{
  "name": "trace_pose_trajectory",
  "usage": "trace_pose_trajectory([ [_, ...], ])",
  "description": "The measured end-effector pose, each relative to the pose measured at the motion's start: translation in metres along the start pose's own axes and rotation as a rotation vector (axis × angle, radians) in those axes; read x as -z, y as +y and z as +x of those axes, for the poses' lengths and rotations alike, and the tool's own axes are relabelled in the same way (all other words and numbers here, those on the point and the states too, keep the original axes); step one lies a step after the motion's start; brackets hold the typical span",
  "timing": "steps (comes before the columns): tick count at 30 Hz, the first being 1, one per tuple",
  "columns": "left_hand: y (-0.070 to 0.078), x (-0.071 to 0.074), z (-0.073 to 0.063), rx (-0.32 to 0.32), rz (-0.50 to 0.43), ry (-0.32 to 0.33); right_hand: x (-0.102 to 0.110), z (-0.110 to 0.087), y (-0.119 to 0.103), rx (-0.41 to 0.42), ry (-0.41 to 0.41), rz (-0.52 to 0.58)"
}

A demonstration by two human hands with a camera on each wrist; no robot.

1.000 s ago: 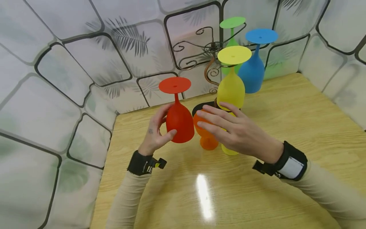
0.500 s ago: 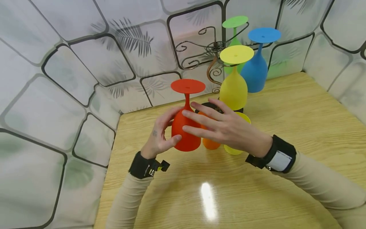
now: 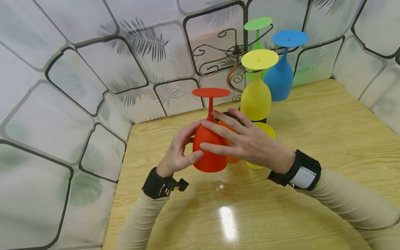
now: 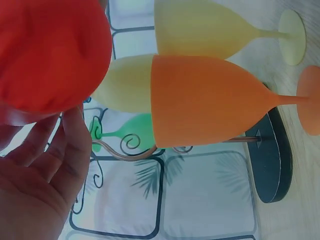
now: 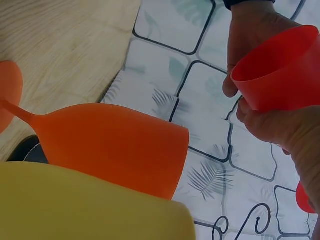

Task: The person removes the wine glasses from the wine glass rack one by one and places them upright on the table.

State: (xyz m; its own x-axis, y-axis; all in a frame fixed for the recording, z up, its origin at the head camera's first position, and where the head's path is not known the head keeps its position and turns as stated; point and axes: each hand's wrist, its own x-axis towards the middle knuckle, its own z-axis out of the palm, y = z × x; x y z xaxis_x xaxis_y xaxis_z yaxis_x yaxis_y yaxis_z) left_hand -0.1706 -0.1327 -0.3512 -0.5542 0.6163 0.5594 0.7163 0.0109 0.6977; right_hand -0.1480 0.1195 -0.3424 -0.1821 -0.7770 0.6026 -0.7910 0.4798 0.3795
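Note:
In the head view my left hand [image 3: 182,149] holds a red plastic wine glass [image 3: 210,149] upside down by its bowl, thumb on the near side. The glass is above the table, mouth down and foot up. My right hand [image 3: 250,140] lays fairly straight fingers across the bowl's near right side. Just behind it, mostly hidden, an orange glass [image 4: 210,100] stands upright on its foot. Beside that stands an upright yellow glass [image 3: 264,129], partly covered by my right hand. The right wrist view shows the red glass's open mouth between both hands.
A curled metal stemware rack [image 3: 236,52] stands at the back on a black base [image 4: 270,155]. From it hang upside down a green glass [image 3: 257,24], a blue glass [image 3: 279,74] and a yellow glass [image 3: 257,97]. A patterned backdrop [image 3: 175,45] borders the wooden table [image 3: 265,215].
The left hand has brought the red glass to the right and slightly nearer. The right hand has moved left, and its fingers now lie across the bowl.

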Motion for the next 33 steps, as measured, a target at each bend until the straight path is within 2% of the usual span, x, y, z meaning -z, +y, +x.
trace_pose_trajectory([
  [8,0.007,0.000,0.000,0.026,-0.013,-0.001,-0.001,-0.002,-0.002,-0.026,0.040,0.013],
  [15,0.010,-0.001,-0.001,0.015,-0.017,-0.002,-0.003,0.001,-0.005,-0.064,0.140,0.081],
  [24,0.014,-0.003,-0.003,0.004,0.002,0.001,-0.007,-0.001,-0.010,-0.112,0.204,0.256],
  [29,0.015,-0.003,-0.004,-0.028,0.001,0.012,-0.007,-0.002,-0.011,-0.105,0.218,0.310],
  [33,0.016,-0.003,-0.005,-0.061,0.007,0.048,-0.007,-0.001,-0.011,-0.122,0.238,0.377],
])
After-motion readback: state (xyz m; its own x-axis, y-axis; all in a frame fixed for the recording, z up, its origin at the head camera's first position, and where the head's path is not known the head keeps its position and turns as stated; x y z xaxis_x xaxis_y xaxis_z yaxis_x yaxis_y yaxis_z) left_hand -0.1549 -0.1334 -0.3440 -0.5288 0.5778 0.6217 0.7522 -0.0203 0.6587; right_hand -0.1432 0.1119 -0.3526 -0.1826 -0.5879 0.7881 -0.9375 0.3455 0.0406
